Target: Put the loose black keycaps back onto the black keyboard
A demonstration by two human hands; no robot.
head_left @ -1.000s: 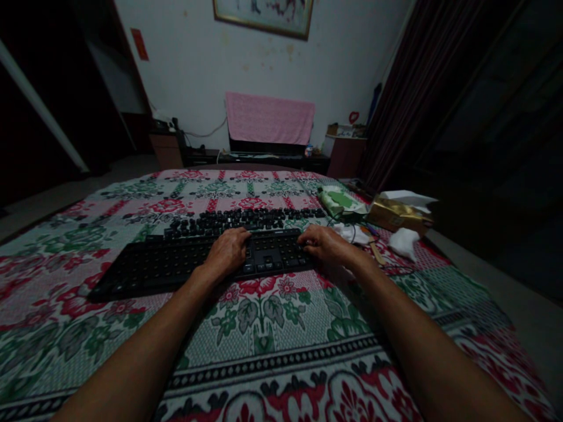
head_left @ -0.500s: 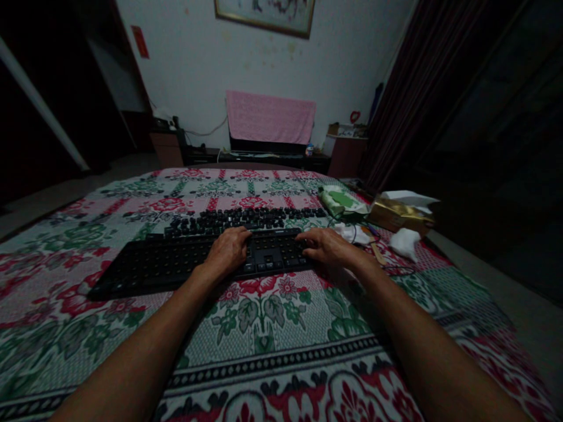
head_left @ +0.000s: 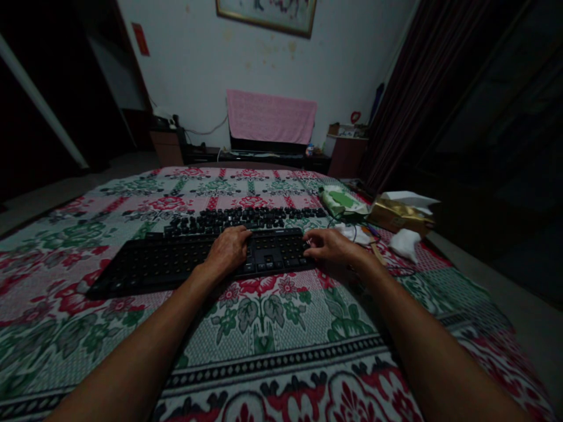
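A black keyboard (head_left: pixel 153 264) lies slightly aslant on the flowered tablecloth, most of its keycaps off, leaving rows of small yellowish key posts. A few caps remain along its near edge. My left hand (head_left: pixel 229 249) grips the keyboard at its middle, fingers bent over the far edge. At the keyboard's right end is my right hand (head_left: pixel 329 246), its thumb and fingers curled towards each other over the number keys. Whatever sits between those fingertips is too small and dark to make out. Loose black keycaps (head_left: pixel 215 221) lie in a long band behind the keyboard.
Right of the keyboard are a green-and-white tissue pack (head_left: pixel 343 202), a gold tissue box (head_left: pixel 400 214), crumpled white tissue (head_left: pixel 404 243) and a dark cable. A patterned tablecloth (head_left: pixel 264 316) covers the table. Beyond it, a pink cloth (head_left: pixel 270 117) hangs over a screen by the wall.
My right hand has drawn back slightly to the right, off the far right edge of the keyboard. My left hand and the keyboard have stayed in place.
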